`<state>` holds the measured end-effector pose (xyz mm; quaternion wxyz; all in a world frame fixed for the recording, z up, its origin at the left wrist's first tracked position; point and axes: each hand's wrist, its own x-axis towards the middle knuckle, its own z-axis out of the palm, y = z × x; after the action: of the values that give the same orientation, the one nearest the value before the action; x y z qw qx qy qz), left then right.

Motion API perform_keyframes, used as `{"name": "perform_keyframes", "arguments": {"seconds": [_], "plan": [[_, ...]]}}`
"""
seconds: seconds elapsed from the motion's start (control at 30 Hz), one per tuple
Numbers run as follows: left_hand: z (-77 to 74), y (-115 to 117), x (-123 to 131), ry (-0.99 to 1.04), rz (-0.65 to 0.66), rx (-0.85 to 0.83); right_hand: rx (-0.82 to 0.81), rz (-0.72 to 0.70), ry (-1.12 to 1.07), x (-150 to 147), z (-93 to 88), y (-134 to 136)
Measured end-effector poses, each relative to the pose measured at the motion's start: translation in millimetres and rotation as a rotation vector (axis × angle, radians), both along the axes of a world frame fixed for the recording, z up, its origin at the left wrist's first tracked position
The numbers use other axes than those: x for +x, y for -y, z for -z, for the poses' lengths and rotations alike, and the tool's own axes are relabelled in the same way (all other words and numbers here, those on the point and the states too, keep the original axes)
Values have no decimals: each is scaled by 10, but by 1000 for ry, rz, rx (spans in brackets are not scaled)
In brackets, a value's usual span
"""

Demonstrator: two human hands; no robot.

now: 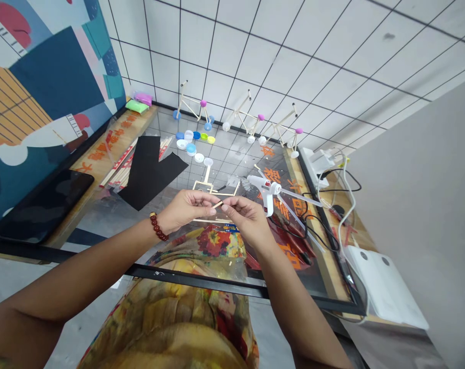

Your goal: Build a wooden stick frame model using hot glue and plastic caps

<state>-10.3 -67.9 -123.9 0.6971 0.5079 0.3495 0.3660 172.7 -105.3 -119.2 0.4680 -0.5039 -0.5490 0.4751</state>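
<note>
My left hand, with a red bead bracelet on the wrist, pinches a short wooden stick. My right hand closes its thumb and fingers on the dark end of that stick; what the dark bit is cannot be made out. Just beyond my fingers lies a small stick frame with a white cap at its far end. Right of my hands stands a white glue gun with a clear glue stick in its back. Several loose bottle caps are spread beyond on the glass tabletop.
Three small stick bicycles stand along the wall. Left are black paper, packed chopsticks and a phone. Clay packs sit at the far left corner. Cables and a power strip lie right.
</note>
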Motion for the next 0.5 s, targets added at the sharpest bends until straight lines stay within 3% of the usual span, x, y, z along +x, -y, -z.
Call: {"name": "perform_keyframes", "arguments": {"seconds": [0.5], "plan": [[-41,21,-7,-9,10,-33,-2,17,-36,7,12,-28]]}}
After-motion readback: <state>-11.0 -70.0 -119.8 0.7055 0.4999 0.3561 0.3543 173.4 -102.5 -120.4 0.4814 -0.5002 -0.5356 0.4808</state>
